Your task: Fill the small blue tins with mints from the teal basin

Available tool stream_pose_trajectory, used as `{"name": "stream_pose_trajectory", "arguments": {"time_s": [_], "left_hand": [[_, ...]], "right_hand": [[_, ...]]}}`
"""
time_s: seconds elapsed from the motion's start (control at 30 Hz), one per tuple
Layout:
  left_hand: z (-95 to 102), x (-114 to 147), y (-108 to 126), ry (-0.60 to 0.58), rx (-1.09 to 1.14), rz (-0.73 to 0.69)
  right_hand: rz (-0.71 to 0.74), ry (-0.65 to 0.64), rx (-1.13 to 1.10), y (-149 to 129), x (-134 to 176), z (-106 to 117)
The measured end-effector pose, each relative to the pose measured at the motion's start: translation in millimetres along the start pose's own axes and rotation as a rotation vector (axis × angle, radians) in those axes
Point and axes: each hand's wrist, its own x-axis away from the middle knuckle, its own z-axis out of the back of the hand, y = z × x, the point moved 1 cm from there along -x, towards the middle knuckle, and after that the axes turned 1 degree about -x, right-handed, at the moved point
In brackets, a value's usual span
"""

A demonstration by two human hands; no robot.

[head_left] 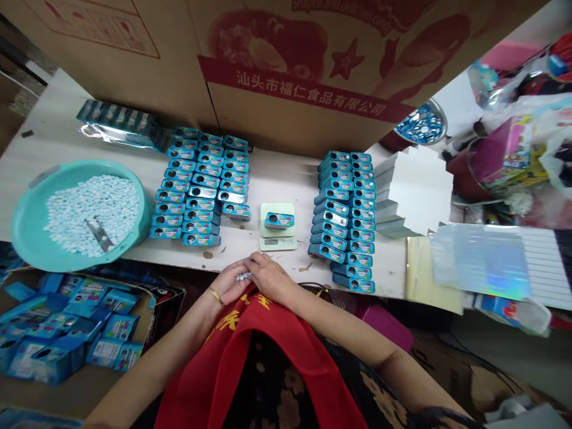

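Observation:
My two hands meet in front of my lap, just below the table edge. My left hand [233,283] is cupped around several small pale blue candies [243,276] in its palm. Over that palm lies my right hand [270,275], its fingers curled together against the left one; what they pinch, if anything, is hidden. Beyond the hands, a small pale green digital scale [277,243] carries one blue candy box [279,220] on its side. A teal basin [27,208] on the left holds a heap of the same pale candies and a grey scoop-like tool [99,233].
Rows of blue boxes [201,214] stand left of the scale, more rows [344,220] right of it. A large carton [286,113] walls off the back. White card stacks [417,190] and clear sheets [487,259] lie right. An open carton of blue boxes [67,322] sits lower left.

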Motion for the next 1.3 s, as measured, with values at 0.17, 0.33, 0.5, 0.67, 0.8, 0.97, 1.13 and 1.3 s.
{"name": "stream_pose_trajectory", "arguments": {"time_s": [0.17, 0.33, 0.5, 0.67, 0.8, 0.97, 1.13, 1.3], "left_hand": [[-6.3, -11.0, 4.9, -0.053, -0.018, 0.029], [-23.8, -22.1, 16.4, -0.076, -0.017, -0.006], [-43.2, -31.7, 28.5, -0.082, -0.002, -0.068], [-41.8, -35.2, 36.0, 0.01, 0.039, -0.09], [-32.5, -28.3, 34.2, 0.06, 0.079, -0.071], [-14.9, -10.3, 27.0, 0.102, 0.112, -0.052], [22.5, 15.0, 21.2, 0.216, 0.151, -0.054], [56.7, 30.4, 12.7, 0.351, 0.187, -0.04]], "right_hand": [[0.046, -0.087, -0.131, 31.0, -13.6, 13.8], [-0.049, 0.073, -0.223, 48.4, -22.4, 26.7], [-0.064, 0.229, -0.292, 58.5, -28.3, 45.7], [-0.121, 0.342, -0.21, 79.6, -45.2, 61.6], [-0.124, 0.313, -0.066, 84.8, -57.5, 64.2], [-0.11, 0.474, -0.081, 80.8, -47.5, 73.2], [-0.158, 0.67, -0.145, 89.8, -10.8, 86.7], [-0.285, 0.793, -0.188, 103.3, 22.1, 89.7]]}}
